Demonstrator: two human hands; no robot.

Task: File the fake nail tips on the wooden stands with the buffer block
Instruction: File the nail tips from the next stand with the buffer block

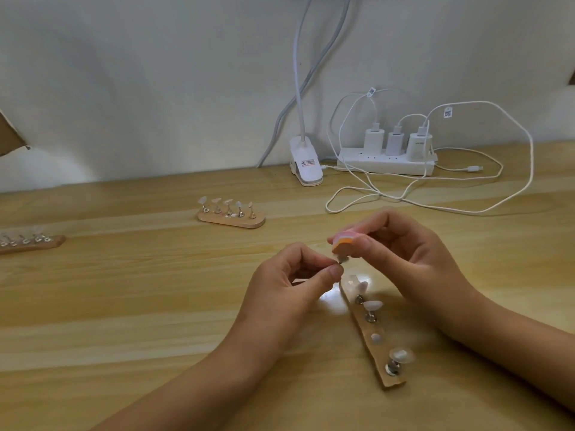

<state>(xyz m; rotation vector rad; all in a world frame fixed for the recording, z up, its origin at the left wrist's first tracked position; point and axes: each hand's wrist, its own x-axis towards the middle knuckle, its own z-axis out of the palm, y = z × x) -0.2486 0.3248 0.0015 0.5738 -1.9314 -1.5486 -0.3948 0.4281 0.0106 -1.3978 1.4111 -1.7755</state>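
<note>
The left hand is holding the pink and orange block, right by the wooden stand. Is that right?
Not quite. It is the right hand that holds the pink and orange block, right by the wooden stand. The left hand pinches a small metal peg just under the block. The head view shows this.

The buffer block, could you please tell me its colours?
The buffer block is layered pink, white and orange; head view.

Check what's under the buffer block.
Under the buffer, held by the right hand, a small metal peg shows, pinched by the left hand. Whatever tops the peg is covered by the buffer, so a nail tip there can't be confirmed.
</note>
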